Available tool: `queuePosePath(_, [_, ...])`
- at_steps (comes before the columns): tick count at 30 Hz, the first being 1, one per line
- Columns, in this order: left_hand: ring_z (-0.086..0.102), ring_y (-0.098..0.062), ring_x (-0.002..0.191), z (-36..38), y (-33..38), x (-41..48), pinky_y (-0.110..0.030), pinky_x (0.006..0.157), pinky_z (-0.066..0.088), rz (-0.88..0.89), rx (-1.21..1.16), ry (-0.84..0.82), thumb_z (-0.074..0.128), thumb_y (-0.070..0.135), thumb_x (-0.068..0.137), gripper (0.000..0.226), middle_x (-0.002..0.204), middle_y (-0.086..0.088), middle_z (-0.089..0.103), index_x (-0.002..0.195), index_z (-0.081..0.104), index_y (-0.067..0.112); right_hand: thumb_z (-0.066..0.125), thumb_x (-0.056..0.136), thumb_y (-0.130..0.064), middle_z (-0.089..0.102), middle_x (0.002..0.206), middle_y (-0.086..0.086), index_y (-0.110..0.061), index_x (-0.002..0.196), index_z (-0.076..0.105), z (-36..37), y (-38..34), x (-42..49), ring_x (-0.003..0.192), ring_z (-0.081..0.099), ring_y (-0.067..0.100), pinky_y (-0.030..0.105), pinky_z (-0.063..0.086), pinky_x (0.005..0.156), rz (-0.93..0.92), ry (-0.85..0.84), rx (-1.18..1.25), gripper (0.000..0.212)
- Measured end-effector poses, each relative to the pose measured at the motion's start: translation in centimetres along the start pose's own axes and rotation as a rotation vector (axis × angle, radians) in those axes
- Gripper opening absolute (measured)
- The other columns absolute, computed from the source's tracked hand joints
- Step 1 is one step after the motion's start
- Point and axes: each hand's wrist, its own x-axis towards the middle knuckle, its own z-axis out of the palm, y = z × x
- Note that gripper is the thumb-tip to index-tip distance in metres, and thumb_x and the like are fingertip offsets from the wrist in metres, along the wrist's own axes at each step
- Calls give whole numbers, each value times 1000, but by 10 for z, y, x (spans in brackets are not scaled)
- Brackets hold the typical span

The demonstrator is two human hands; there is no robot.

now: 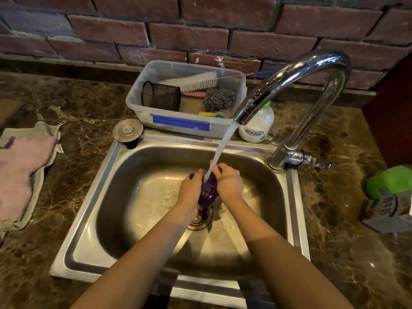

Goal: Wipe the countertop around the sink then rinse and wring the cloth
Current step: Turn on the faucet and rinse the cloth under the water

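The purple cloth point(209, 190) is bunched into a wad between both hands, low in the sink point(287, 197) just above the drain point(201, 220), with the faucet point(296, 90) stream landing on its top. The left hand point(191, 189) and right hand point(229, 185) each curl around a side of it. Soaked, it likely feels heavy, limp and slick; gripping the two ends should give the best purchase for twisting. The basin walls leave fair room for the wrists, though the spout arches close overhead. On the counter point(93, 112), a plastic bin point(178, 124), a soap bottle point(256, 130) and a pink towel point(20, 175) sit near the rim.
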Motion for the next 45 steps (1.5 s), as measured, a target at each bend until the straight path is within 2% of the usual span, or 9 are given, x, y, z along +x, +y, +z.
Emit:
queuePosePath(3, [66, -26, 93, -12, 3, 5, -37, 78, 55, 61, 0, -50, 60, 33, 87, 29, 100, -13, 66, 105, 56, 11, 36, 95, -50, 66, 86, 7, -17, 88, 62, -12, 8, 9, 81, 63, 22, 42, 53, 81, 56, -44, 7, 42])
queuePosePath(8, [65, -30, 98, -40, 7, 14, -39, 85, 54, -1, 72, -193, 67, 20, 83, 49, 109, -24, 64, 119, 51, -8, 45, 93, -42, 66, 85, 8, -25, 89, 64, -35, 5, 9, 61, 57, 16, 22, 43, 47, 210, -310, 390, 26])
queuePosePath(16, [64, -32, 101, -50, 12, 8, -40, 61, 60, -82, -33, -184, 52, 24, 94, 32, 119, -19, 60, 122, 47, 10, 61, 87, -25, 62, 117, 5, -37, 103, 67, -60, 2, 5, 106, 61, 23, 31, 55, 80, 28, -637, 490, 21])
queuePosePath(23, [62, -21, 77, -31, 11, 6, -30, 55, 51, -238, -284, -63, 58, 31, 89, 23, 82, -9, 66, 95, 61, 9, 61, 84, -39, 63, 94, -2, -24, 107, 52, -11, -9, -45, 82, 60, 14, 27, 48, 66, -394, -231, -51, 29])
queuePosePath(26, [60, -19, 65, -12, 3, 0, -29, 55, 47, -157, -290, -53, 52, 33, 92, 29, 59, -3, 65, 77, 67, 13, 47, 88, -54, 57, 73, -13, -27, 100, 52, 11, -14, -48, 63, 57, 7, 23, 45, 52, -302, 47, -66, 31])
queuePosePath(30, [65, -23, 80, -2, -10, -9, -35, 64, 57, -127, -160, 20, 47, 30, 95, 27, 84, -11, 68, 88, 69, 15, 42, 93, -50, 62, 81, -2, -22, 94, 57, 7, -5, -14, 77, 63, 18, 35, 55, 71, 50, -51, -47, 31])
queuePosePath(35, [63, -30, 101, -13, -2, -1, -45, 94, 51, -132, -69, 74, 47, 41, 93, 41, 109, -17, 66, 113, 60, 7, 39, 94, -46, 63, 96, 6, -17, 98, 62, 0, 13, -19, 86, 62, 24, 41, 54, 78, -119, -104, -100, 37])
queuePosePath(40, [64, -13, 45, -9, -5, -6, -19, 46, 50, -201, -293, -87, 39, 37, 97, 40, 47, -3, 63, 81, 61, 8, 39, 85, -61, 54, 67, -10, -27, 73, 56, 25, -3, -53, 63, 57, 12, 23, 42, 50, -276, 39, -162, 40])
queuePosePath(45, [69, -19, 59, 1, -14, -15, -29, 46, 54, -228, -280, -97, 46, 38, 95, 31, 68, -8, 71, 87, 65, 14, 40, 92, -54, 65, 78, 2, -22, 75, 55, 6, -17, -15, 74, 64, 20, 37, 56, 71, 72, 37, -17, 39])
